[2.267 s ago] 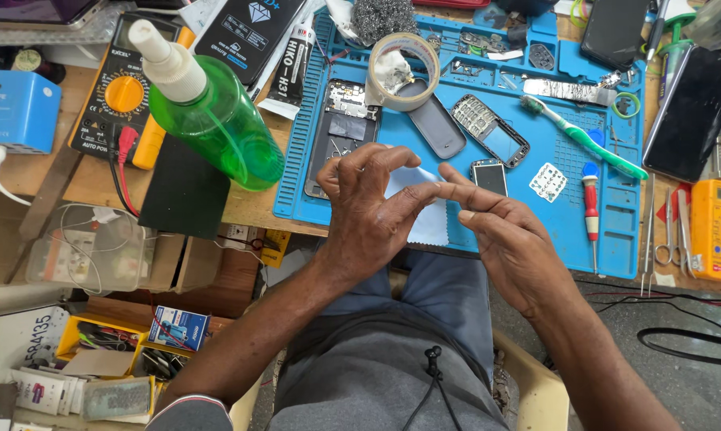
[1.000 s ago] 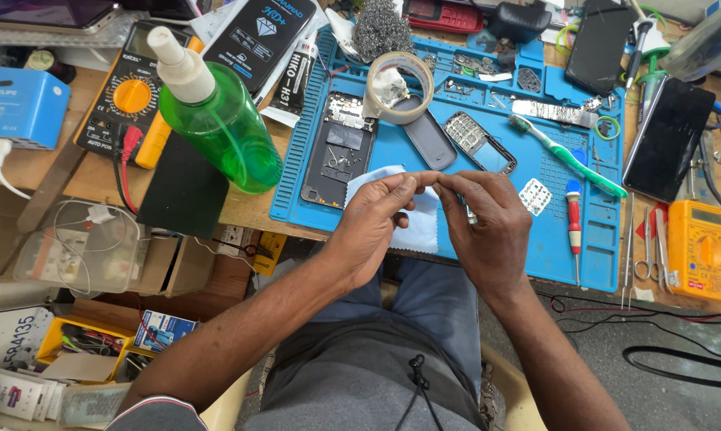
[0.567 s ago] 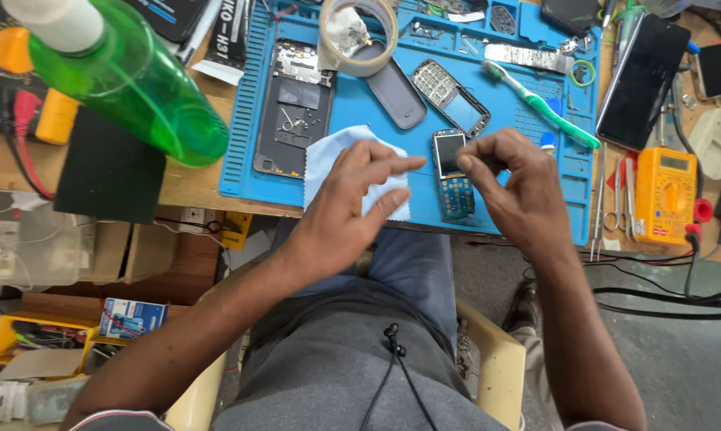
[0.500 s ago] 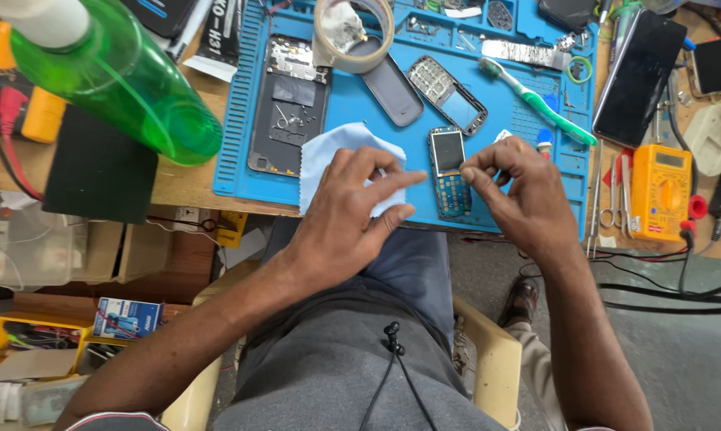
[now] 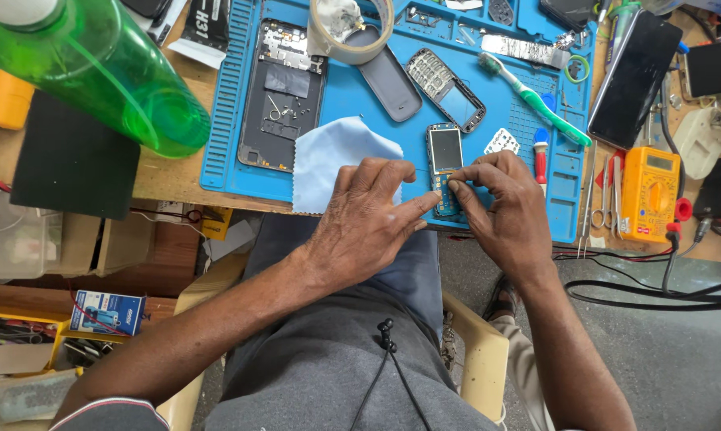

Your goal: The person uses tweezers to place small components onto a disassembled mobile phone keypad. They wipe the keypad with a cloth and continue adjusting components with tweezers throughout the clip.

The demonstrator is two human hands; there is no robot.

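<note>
A small keypad phone body (image 5: 445, 158) with a dark screen lies on the blue work mat (image 5: 352, 104) near its front edge. My left hand (image 5: 368, 219) rests on a light blue cloth (image 5: 332, 160), its index finger touching the phone's lower keypad from the left. My right hand (image 5: 504, 209) presses its fingertips on the same keypad end from the right. Neither hand lifts the phone off the mat.
On the mat lie an opened smartphone (image 5: 284, 92), a tape roll (image 5: 352, 28), a dark back cover (image 5: 388, 76), a keypad frame (image 5: 444, 88), a green toothbrush (image 5: 536, 100) and a red screwdriver (image 5: 541, 160). A green spray bottle (image 5: 97, 68) stands left; a yellow multimeter (image 5: 647, 195) sits right.
Both hands came down from holding the cloth in the air. The cloth now lies on the mat under my left hand, and both hands' fingertips moved onto the keypad phone.
</note>
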